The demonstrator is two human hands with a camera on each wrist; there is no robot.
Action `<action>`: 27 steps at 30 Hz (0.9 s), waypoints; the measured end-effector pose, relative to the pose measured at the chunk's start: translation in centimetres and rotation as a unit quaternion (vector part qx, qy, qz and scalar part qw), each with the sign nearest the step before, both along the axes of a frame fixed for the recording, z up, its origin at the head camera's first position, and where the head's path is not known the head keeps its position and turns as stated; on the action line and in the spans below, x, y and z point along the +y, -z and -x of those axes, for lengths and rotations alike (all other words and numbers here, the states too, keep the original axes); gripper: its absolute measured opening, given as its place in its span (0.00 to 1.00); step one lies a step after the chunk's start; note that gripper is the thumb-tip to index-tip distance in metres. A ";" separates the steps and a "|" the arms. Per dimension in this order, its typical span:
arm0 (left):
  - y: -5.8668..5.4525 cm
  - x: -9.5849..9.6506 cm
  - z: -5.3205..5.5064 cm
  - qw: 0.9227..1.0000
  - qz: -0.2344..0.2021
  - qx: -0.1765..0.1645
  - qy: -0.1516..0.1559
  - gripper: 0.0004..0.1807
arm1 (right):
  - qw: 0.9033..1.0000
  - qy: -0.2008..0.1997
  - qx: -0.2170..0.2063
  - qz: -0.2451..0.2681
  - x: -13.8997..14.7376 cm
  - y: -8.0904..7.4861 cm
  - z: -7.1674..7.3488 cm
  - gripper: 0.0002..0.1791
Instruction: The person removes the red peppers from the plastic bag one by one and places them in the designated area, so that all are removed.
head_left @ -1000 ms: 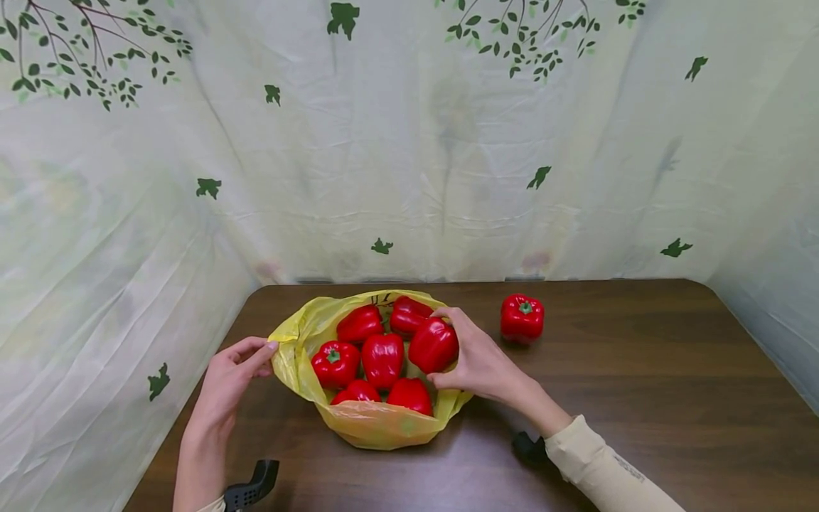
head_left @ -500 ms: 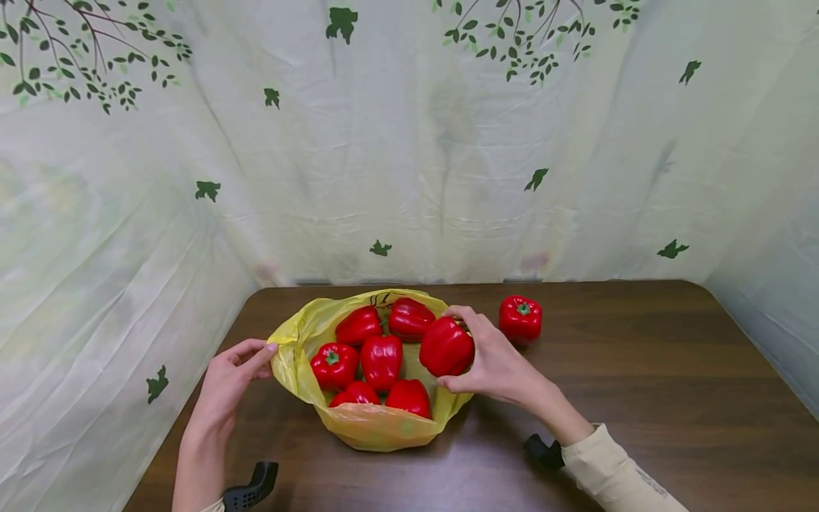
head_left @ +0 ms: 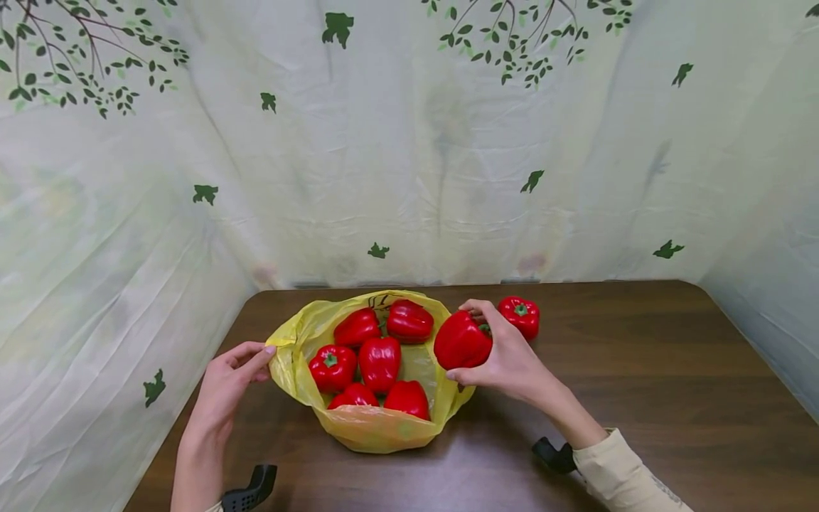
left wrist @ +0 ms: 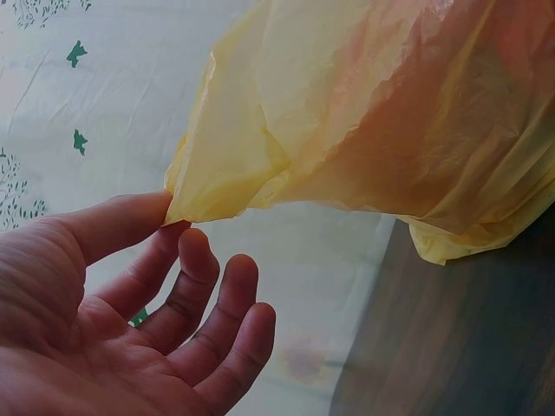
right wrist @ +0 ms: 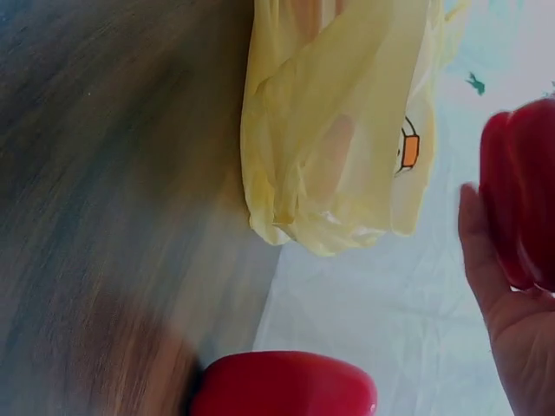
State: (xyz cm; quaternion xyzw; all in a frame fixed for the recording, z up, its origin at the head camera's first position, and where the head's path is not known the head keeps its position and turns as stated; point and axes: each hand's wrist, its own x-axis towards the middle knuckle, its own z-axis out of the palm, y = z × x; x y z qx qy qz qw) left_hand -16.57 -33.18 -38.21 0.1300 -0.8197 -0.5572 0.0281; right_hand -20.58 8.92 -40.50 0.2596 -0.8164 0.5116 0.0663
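A yellow plastic bag (head_left: 367,434) lies with its mouth wide on the table, several red bell peppers (head_left: 380,364) inside it. My left hand (head_left: 232,380) pinches the bag's left rim between thumb and forefinger; the left wrist view shows the other fingers loosely bent below the yellow film (left wrist: 260,165). In my right hand (head_left: 512,359) I grip one red bell pepper (head_left: 462,341) just over the bag's right rim. The right wrist view has this held pepper (right wrist: 525,195) at its right edge, raised beside the bag (right wrist: 334,130).
Another red bell pepper (head_left: 520,316) stands on the brown wooden table (head_left: 640,370) behind my right hand. A pale curtain (head_left: 409,142) printed with leaves hangs along the back and sides. Black wrist mounts (head_left: 251,489) sit on both forearms.
My right hand has drawn the gripped bell pepper from inside the bag's right part rightward to over its rim. The left hand keeps its pinch on the bag in the same place.
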 end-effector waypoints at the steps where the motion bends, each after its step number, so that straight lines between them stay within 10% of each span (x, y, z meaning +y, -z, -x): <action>1: 0.0 0.0 0.0 1.000 -0.001 0.000 0.000 0.23 | 1.000 0.006 0.002 0.002 0.1 0.0 0.0 0.48; 19: 0.0 0.2 0.0 1.000 -0.002 0.003 0.002 0.23 | 0.996 0.045 0.078 -0.027 4.5 -1.0 0.3 0.43; 27: -0.2 0.4 -0.3 1.000 0.004 0.000 0.004 0.25 | 0.995 0.077 0.042 -0.049 6.5 -1.3 -0.2 0.48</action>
